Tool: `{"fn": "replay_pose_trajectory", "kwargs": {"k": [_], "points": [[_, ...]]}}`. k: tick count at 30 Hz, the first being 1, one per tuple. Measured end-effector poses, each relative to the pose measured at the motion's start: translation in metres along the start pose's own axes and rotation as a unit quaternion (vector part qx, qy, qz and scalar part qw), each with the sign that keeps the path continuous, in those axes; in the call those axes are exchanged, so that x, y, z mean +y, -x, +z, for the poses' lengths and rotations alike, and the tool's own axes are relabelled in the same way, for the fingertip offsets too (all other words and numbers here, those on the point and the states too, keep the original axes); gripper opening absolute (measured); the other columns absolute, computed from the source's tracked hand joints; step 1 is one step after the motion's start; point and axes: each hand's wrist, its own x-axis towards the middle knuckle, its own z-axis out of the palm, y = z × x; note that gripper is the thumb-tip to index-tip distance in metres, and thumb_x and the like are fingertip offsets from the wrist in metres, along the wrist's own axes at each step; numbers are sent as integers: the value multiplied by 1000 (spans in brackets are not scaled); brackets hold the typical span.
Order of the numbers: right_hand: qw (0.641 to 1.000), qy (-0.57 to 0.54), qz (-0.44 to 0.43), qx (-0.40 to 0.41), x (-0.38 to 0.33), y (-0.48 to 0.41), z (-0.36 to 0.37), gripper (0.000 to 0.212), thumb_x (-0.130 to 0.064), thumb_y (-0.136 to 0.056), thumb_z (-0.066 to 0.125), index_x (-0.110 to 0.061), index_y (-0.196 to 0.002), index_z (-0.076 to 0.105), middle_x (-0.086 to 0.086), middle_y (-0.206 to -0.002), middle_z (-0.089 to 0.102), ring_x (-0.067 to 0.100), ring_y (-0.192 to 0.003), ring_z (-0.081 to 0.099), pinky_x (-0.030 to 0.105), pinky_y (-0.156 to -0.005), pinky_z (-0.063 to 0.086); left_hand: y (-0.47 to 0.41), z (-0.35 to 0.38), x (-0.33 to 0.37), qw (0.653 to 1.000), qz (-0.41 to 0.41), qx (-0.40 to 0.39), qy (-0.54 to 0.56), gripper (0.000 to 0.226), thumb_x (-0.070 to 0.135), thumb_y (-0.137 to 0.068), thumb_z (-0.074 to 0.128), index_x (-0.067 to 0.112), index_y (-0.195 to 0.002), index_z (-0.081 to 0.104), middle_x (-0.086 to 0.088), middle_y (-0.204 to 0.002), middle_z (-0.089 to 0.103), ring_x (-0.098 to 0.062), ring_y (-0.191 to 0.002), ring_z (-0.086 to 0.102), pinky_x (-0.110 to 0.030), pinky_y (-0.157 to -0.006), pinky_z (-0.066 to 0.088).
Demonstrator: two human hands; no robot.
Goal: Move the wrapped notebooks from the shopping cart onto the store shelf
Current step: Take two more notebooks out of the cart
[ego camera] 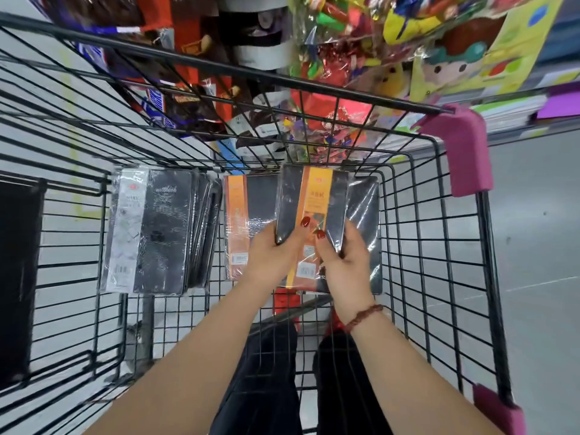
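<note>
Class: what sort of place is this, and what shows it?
Probably a shop, likely its stationery aisle: a wire shopping cart holds barcoded wrapped notebooks, and bright packaged goods are massed just beyond it.

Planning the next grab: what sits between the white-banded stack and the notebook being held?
In the head view, another orange-banded notebook lies flat in the cart between the white-banded stack and the held notebook.

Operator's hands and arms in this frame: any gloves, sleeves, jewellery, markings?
No gloves, and no sleeves in view on either arm. The left hand and right hand both have red-polished nails. The right wrist wears a reddish-brown beaded bracelet. No watch or rings visible.
</note>
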Motion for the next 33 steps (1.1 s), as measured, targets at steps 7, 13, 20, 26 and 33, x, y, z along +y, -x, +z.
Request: {"fn": "replay_pose_trajectory", "kwargs": {"k": [7, 13, 20, 26, 33], "points": [[983, 148, -5, 108, 16, -17, -20, 30, -10, -87, 62, -15, -117, 60, 0, -108, 62, 2, -92, 59, 12, -83, 49, -6, -16, -18, 996, 15, 90, -4, 48, 39, -84, 67, 25, -48, 39, 0, -52, 30, -12, -46, 27, -27, -48, 26], [925, 353, -21, 140, 33, -33, -42, 64, -18, -79, 73, -8, -136, 44, 8, -141, 42, 19, -131, 40, 16, -103, 25, -8, -44, -46, 989, -48, 139, 3, 53, 59, -74, 67, 7, -81, 57, -28, -81, 63, -40, -67, 60, -54, -75, 54], [878, 462, -26, 121, 52, -35, -32, 104, -29, -66, 83, -8, -147, 21, 8, -155, 18, 25, -140, 20, 31, -114, 17, -6, -53, -54, 989, -47, 137, -18, 57, 59, -74, 66, 3, -87, 62, -26, -87, 67, -28, -69, 61, -50, -78, 53], [843, 517, 28, 146, 45, -43, -28, 116, -49, -46, 88, 1, -134, 33, 21, -127, 44, 33, -117, 41, 42, -102, 36, -9, -55, -58, 990, -59, 129, -21, 52, 65, -69, 68, 14, -73, 58, -25, -87, 67, -42, -83, 66, -54, -80, 55], [816, 556, 17, 156, 41, -38, -27, 100, -54, -46, 86, 2, -115, 42, 19, -118, 46, 31, -109, 44, 37, -95, 37, -12, -64, -62, 990, -41, 126, -45, 62, 58, -75, 66, -2, -82, 55, -5, -63, 44, -18, -58, 42, -32, -57, 38]]}}
